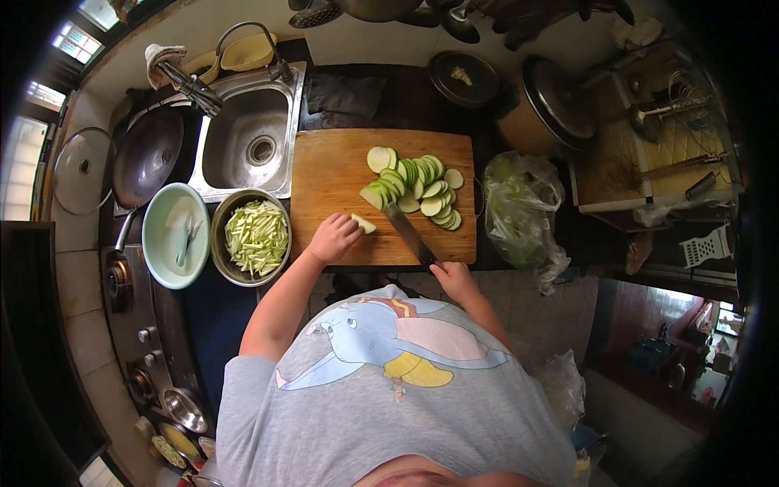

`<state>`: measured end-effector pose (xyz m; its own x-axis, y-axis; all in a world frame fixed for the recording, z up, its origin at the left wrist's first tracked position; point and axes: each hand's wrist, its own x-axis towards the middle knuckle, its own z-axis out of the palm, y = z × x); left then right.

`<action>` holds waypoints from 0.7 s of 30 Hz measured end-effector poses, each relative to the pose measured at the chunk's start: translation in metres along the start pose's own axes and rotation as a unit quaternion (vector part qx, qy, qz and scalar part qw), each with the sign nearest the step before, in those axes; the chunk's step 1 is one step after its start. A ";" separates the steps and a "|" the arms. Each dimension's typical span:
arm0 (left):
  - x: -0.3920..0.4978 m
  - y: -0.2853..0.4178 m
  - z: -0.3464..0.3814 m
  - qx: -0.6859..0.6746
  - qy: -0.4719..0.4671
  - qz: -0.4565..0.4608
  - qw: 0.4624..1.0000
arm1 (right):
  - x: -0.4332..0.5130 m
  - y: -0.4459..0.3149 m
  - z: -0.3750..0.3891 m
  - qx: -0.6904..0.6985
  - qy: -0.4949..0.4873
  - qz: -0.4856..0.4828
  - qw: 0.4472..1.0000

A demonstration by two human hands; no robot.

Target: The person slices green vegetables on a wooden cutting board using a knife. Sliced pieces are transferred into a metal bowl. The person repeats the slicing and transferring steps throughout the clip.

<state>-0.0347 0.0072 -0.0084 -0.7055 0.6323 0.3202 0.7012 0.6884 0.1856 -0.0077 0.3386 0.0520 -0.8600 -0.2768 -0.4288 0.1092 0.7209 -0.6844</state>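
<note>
My right hand [456, 280] grips the handle of a kitchen knife [411, 236], whose blade points up and left over the wooden cutting board [328, 176]. Near the board's front left, my left hand [335, 237] has its fingertips on a small pale green piece of squash [364, 224]. Overlapping round slices of green-skinned squash [420, 176] lie on the right half of the board, beyond the knife tip. A metal bowl [288, 249] full of thin squash strips [257, 237] stands left of the board.
Beside the metal bowl is a pale green basin [152, 234] with utensils in it. A sink [243, 140] and a wok [149, 155] are at the back left. Right of the board lies a plastic bag of greens [523, 207]; behind it stands a lidded pot [535, 115]. A gas stove [131, 329] is at left.
</note>
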 end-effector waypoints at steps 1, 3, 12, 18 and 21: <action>-0.011 0.006 -0.003 0.010 0.011 -0.003 1.000 | 0.002 -0.004 0.000 0.007 -0.012 0.000 1.000; -0.027 0.016 -0.006 0.008 0.023 -0.016 1.000 | 0.010 -0.013 0.005 0.007 -0.034 -0.007 0.999; -0.021 0.019 0.006 -0.061 0.023 -0.065 0.996 | 0.038 -0.060 0.047 -0.175 0.006 -0.120 0.977; -0.024 0.014 0.019 -0.082 0.038 -0.046 0.995 | 0.036 -0.068 0.053 -0.206 -0.025 -0.130 0.970; -0.026 0.013 0.021 -0.082 0.051 -0.036 0.995 | 0.034 -0.068 0.053 -0.193 -0.031 -0.140 0.971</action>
<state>-0.0097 0.0076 -0.0340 -0.7467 0.5376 0.3917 0.6619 0.6590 0.3573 -0.0184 0.2466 0.0526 -0.7963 -0.5248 -0.3010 -0.3288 0.7930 -0.5128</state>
